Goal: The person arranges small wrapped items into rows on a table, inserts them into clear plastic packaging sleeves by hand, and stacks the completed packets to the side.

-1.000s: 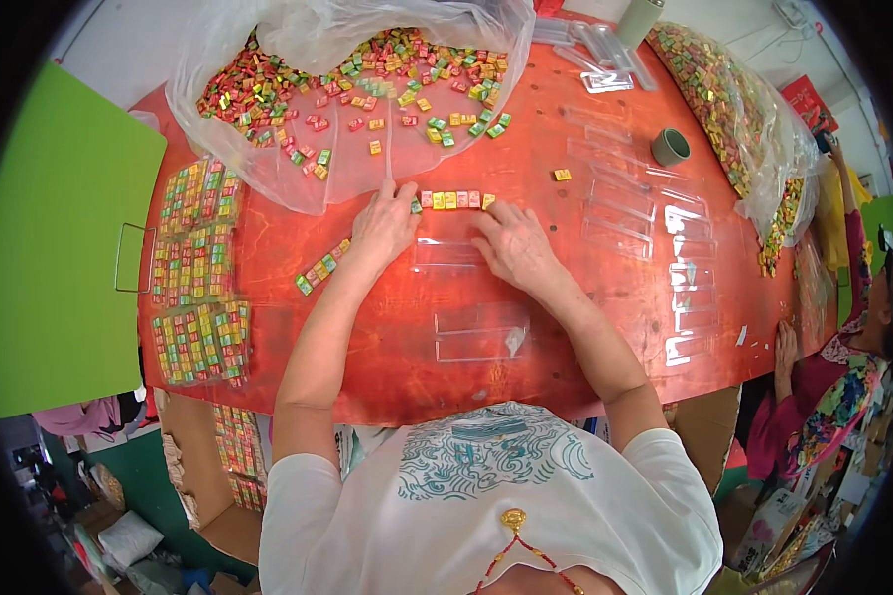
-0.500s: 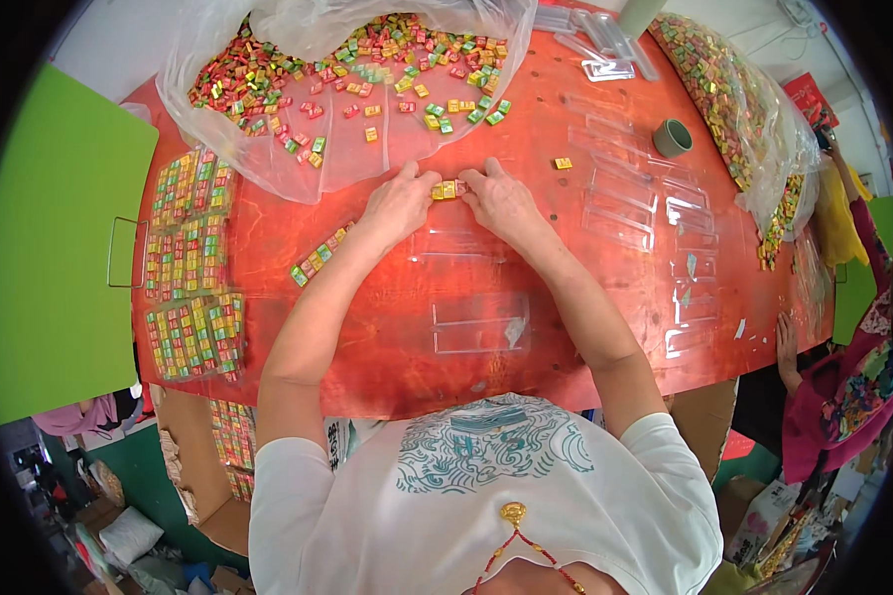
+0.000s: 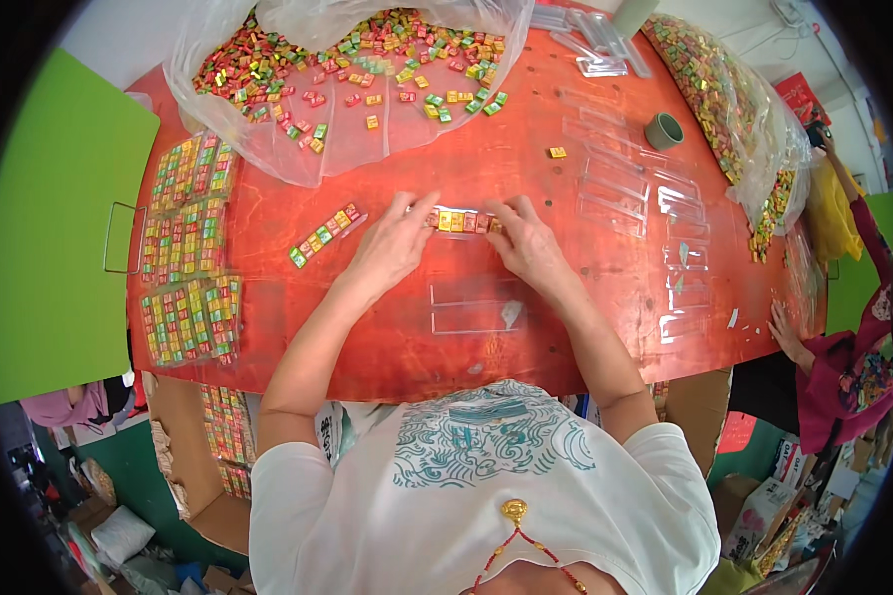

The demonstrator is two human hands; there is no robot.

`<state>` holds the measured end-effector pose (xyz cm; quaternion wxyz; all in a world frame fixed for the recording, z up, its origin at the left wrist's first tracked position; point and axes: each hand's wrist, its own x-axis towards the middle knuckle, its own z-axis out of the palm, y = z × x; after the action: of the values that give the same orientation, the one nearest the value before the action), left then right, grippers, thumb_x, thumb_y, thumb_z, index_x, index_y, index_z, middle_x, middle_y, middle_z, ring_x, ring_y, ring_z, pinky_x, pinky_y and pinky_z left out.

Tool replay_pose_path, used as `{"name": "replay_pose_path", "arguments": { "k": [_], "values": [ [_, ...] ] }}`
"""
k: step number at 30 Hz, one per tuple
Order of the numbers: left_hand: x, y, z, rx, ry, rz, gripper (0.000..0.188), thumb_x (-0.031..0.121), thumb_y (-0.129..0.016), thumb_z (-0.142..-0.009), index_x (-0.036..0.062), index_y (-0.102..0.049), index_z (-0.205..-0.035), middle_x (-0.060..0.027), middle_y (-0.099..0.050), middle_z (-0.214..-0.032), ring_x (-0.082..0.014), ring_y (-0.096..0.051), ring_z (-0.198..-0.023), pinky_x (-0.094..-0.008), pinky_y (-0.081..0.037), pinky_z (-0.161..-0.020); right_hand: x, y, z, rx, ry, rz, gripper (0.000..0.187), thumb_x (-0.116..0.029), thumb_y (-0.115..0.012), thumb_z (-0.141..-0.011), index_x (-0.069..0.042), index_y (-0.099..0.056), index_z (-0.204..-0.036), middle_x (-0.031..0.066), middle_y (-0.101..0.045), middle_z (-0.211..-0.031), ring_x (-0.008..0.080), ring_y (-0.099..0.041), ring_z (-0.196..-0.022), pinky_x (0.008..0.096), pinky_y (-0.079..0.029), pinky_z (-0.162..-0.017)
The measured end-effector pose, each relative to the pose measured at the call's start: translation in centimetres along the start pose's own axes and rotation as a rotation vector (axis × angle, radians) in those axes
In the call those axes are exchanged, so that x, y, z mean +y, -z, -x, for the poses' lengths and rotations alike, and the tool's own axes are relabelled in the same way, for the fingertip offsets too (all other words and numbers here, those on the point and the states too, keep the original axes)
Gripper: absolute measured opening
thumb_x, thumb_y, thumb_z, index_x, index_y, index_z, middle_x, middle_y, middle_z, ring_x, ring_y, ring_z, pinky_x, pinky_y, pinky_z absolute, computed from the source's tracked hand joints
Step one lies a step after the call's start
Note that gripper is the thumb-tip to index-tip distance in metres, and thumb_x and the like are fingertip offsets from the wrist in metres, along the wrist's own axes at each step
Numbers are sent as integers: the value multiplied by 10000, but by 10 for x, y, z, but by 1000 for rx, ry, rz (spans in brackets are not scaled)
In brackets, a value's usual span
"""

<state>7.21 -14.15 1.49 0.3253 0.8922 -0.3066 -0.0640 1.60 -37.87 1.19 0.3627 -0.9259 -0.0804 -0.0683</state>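
Block row [image 3: 463, 222], red tabletop [image 3: 278, 307] beside green panel [image 3: 64, 238]; left hand [image 3: 392, 241], right hand [image 3: 529, 241] pinching ends.

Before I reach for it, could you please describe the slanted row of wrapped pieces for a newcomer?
On the red table, look between the filled packs at its left and the person's left hand. There lies a slanted row of small wrapped pieces. Unlike the level row between this hand and the right hand, it climbs toward the right, untouched.
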Motion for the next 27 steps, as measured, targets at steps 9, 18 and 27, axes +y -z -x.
{"name": "replay_pose_path", "arguments": {
  "k": [9, 18, 27],
  "values": [
    [-13, -25, 13, 31, 34, -326, 764, 391, -615, -956, 106, -271, -1576, -163, -209, -1647, -365, -194, -1522, -664, -236, -1150, 14, -9, 8, 44, -33, 67, 259, -135, -667, -909, -79, -635, -1160, 147, -595, -1011, 370, -651, -891, 457, -548, -765],
    [-13, -36, 12, -81, 16, -383, 813, 420, -617, -942, 47, -261, -1571, -151, -203, -1652, -332, -165, -1536, -654, -175, -1174, 12, -20, 1, 93, 10, 134, 226, -167, -679, -905, -116, -686, -1125, 107, -603, -941, 311, -651, -873, 422, -552, -753],
    [5, -33, 17, -38, -5, -395, 788, 396, -624, -934, 51, -293, -1561, -169, -219, -1643, -357, -183, -1527, -661, -151, -1176, 17, -27, -4, 113, 78, 139, 231, -152, -690, -887, -100, -682, -1112, 107, -597, -928, 315, -622, -904, 436, -505, -795]
  ]
}}
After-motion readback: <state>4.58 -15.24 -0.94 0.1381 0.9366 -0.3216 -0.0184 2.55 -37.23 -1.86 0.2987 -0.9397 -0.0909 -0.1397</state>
